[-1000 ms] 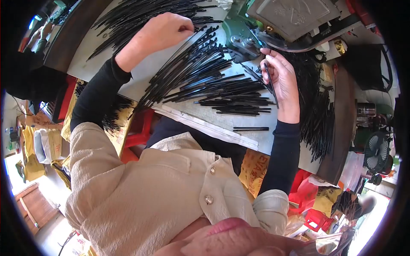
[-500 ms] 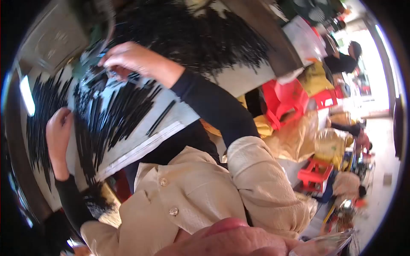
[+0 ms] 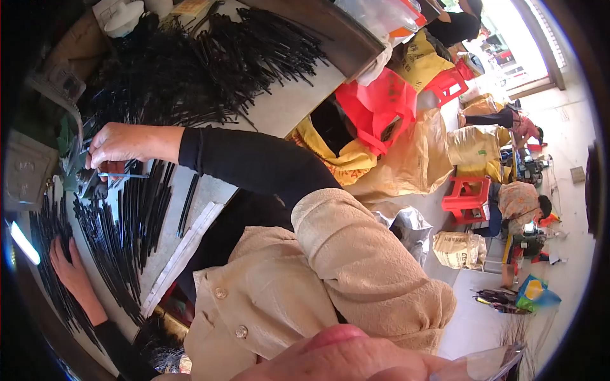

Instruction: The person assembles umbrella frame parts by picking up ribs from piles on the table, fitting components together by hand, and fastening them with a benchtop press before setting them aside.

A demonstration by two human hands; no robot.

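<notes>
My left hand [image 3: 71, 276] lies on a row of long, thin black strips [image 3: 47, 232] at the table's left side, its fingers stretched out over them. My right hand [image 3: 117, 145] is at a small machine [image 3: 73, 155], its fingertips pressed together. What they pinch is hidden. A thin light-blue bar [image 3: 124, 176] shows just beneath those fingers. Between the two hands, a fan of more black strips [image 3: 124, 238] spreads over the pale tabletop [image 3: 166, 225]. A few separate strips [image 3: 188, 204] lie by the white table edge [image 3: 184, 257].
A large heap of black strips [image 3: 210, 63] covers the table's far part, with a white bowl [image 3: 124, 19] behind. To the right are a red bag [image 3: 381, 105], yellow sacks [image 3: 422, 152] and a red stool [image 3: 466, 198]. Other people [image 3: 518, 200] sit farther off.
My left hand has come down from above the strips onto the left row, its fingers now spread. My right hand remains by the machine. The whole view has shifted.
</notes>
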